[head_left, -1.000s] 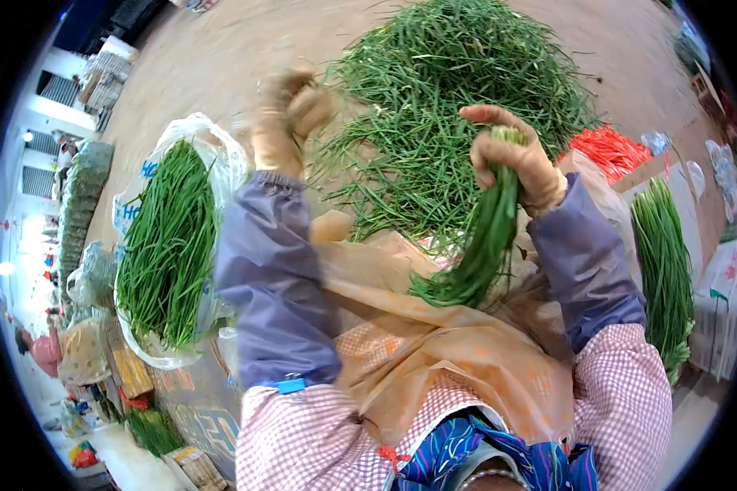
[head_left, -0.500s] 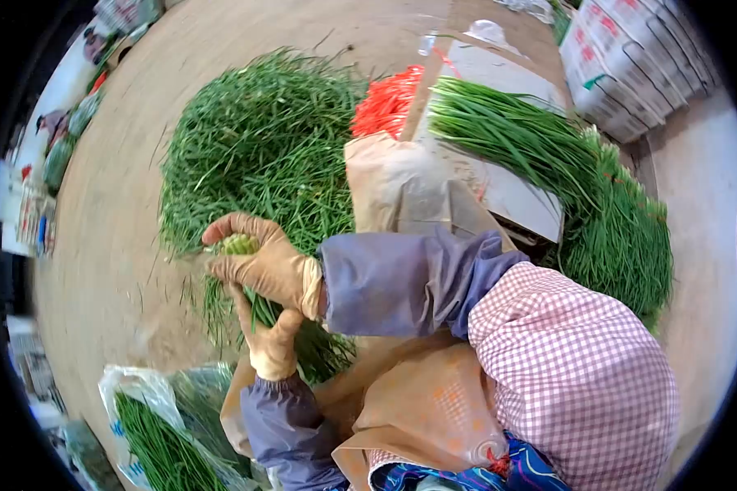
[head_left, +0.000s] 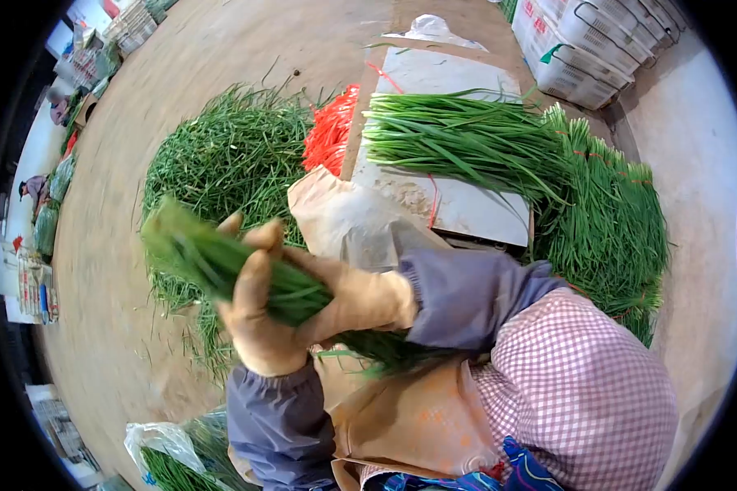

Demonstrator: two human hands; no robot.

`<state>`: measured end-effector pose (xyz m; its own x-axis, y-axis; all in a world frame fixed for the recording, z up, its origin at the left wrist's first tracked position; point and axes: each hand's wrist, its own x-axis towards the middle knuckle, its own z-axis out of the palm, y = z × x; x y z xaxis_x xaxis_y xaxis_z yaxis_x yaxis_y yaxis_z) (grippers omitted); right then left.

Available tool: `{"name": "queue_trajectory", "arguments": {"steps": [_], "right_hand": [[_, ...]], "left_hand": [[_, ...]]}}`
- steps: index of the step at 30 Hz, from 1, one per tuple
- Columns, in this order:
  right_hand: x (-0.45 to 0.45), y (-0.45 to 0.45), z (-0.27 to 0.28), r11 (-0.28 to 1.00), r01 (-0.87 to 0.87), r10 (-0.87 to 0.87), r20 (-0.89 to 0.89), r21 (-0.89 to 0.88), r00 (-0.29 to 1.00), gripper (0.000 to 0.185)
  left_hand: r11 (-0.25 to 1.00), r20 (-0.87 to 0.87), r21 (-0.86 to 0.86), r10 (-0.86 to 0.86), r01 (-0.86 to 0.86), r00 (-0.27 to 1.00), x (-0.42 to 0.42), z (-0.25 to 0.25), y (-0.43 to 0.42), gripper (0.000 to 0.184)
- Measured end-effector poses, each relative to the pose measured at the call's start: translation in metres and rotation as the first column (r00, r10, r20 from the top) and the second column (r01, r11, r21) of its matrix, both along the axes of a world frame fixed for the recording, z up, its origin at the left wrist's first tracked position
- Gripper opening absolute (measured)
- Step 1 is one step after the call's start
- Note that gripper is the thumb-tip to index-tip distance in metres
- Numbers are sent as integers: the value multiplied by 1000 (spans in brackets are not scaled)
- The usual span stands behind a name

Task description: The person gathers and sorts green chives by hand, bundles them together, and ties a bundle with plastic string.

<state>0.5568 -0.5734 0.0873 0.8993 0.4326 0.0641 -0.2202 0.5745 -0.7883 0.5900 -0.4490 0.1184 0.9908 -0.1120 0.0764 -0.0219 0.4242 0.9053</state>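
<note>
Both gloved hands are wrapped round one bunch of green stalks [head_left: 209, 254], left of centre over the floor. Its pale end points to the upper left and is blurred; the leafy end trails to the right below the right wrist. My left hand [head_left: 258, 323] grips the bunch from below. Across it from the right comes my right hand [head_left: 327, 282], its fingers closed on the same stalks beside the left hand's. Behind them spreads a heap of loose green stalks [head_left: 221, 155]. A tan apron [head_left: 418, 417] covers the lap.
Red ties [head_left: 332, 131] lie beside a white board [head_left: 458, 74] that bears a pile of stalks [head_left: 467, 139]. Tied bunches [head_left: 610, 221] are stacked at the right. White crates [head_left: 581, 74] stand behind. A plastic bag [head_left: 160, 442] of greens is at lower left. Distant people are at upper left.
The view has turned right. My hands came together on the bunch that my right hand held, and it has since been raised and tilted, its pale end now pointing to the upper left.
</note>
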Motion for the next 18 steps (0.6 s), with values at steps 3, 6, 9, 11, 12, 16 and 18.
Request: {"name": "queue_trajectory", "arguments": {"steps": [3,6,9,11,12,16,18], "right_hand": [[-7,-72,16,927,41,-34,25,-374,999,61],[-12,-156,47,743,217,-214,82,-633,973,49],[-11,-227,86,487,320,-386,129,-813,914,45],[-3,-262,90,399,463,-381,316,-792,869,48],[6,-283,80,325,570,-307,486,-755,819,52],[39,-311,56,-193,707,55,712,-680,700,60],[61,-319,-8,-496,672,182,691,-549,699,72]], "left_hand": [[953,47,169,-263,252,964,5,23,-54,70],[794,-27,216,-577,569,816,23,26,-82,98],[575,-155,418,-717,703,679,44,-7,-102,105],[342,-259,699,-697,628,668,51,-24,-115,82],[178,-281,829,-687,530,670,53,-23,-121,69],[-63,-306,933,-656,354,690,64,-25,-159,55],[-131,-340,929,-670,345,660,84,-51,-171,47]]}}
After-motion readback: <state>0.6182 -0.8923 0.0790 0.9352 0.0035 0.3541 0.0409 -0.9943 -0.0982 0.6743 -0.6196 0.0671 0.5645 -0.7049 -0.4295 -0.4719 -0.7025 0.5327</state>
